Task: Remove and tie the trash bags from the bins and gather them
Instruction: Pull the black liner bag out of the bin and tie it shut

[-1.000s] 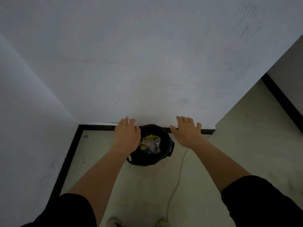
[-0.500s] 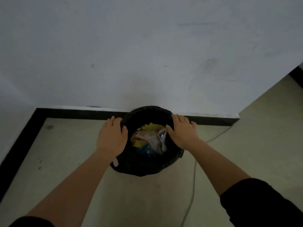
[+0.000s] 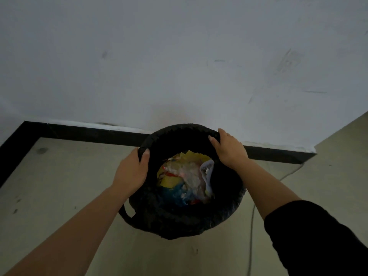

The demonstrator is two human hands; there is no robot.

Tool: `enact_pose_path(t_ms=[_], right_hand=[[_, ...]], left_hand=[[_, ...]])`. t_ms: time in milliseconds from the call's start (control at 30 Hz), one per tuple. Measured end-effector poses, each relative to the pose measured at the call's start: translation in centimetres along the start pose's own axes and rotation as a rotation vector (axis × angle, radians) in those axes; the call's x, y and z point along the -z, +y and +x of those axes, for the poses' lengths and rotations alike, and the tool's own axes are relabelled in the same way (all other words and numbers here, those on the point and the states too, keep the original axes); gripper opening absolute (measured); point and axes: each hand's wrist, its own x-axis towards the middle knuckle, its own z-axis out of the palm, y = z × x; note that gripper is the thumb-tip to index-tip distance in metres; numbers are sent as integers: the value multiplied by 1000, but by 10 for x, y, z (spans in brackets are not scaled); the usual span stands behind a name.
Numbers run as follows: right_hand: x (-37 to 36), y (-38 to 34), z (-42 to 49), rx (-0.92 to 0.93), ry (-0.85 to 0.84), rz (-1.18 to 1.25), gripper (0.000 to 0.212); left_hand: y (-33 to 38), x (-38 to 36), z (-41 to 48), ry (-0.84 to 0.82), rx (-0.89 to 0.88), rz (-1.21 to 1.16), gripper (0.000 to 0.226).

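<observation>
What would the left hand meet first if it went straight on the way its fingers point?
The left hand grips the trash bag at its left rim, so it touches that now. Beyond it, likely the black baseboard under the wall, though depth is unclear.

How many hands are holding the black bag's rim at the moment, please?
2. The left hand grips the rim of the black bag on its left side; the right hand grips it at the far right.

no readable text, labels or numbers show anywhere, not even on the trash.
</observation>
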Motion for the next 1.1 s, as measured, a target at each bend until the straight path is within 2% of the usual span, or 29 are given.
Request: enact_pose_path(t_ms=[100, 200, 300, 367, 467, 567, 633, 700, 800, 867, 967, 1000, 1100], right_hand=[[-2, 5, 10, 16, 31, 70, 47], [-4, 8, 13, 53, 107, 85, 41], [-5, 5, 12, 88, 167, 51, 40], [-5, 4, 11, 133, 194, -55, 37], [-2, -1, 8, 197, 221, -273, 20], [2, -15, -3, 343, 311, -426, 14], [-1, -27, -12, 435, 296, -410, 13], [-9, -36, -16, 450, 227, -322, 6], [-18, -42, -18, 358, 26, 34, 41], [-15, -42, -17, 338, -66, 228, 46], [-1, -41, -20, 314, -165, 244, 22], [4, -39, -23, 317, -165, 219, 20], [21, -29, -34, 359, -101, 153, 32]], left_hand=[[6, -4, 1, 62, 16, 23, 41], [12, -7, -1, 150, -3, 142, 45], [18, -8, -5, 155, -34, 237, 44], [20, -7, -7, 121, -72, 314, 44], [20, -9, -8, 79, -207, 579, 49], [20, -11, -6, 49, -294, 736, 50], [21, -13, -6, 16, -382, 802, 50], [24, -15, -6, -19, -496, 766, 47], [24, -19, -8, -135, -594, 734, 46], [22, -19, -8, -206, -584, 677, 44], [21, -17, -12, -176, -546, 533, 41], [20, -17, -16, -148, -536, 531, 43], [24, -22, -36, -17, -564, 542, 60]])
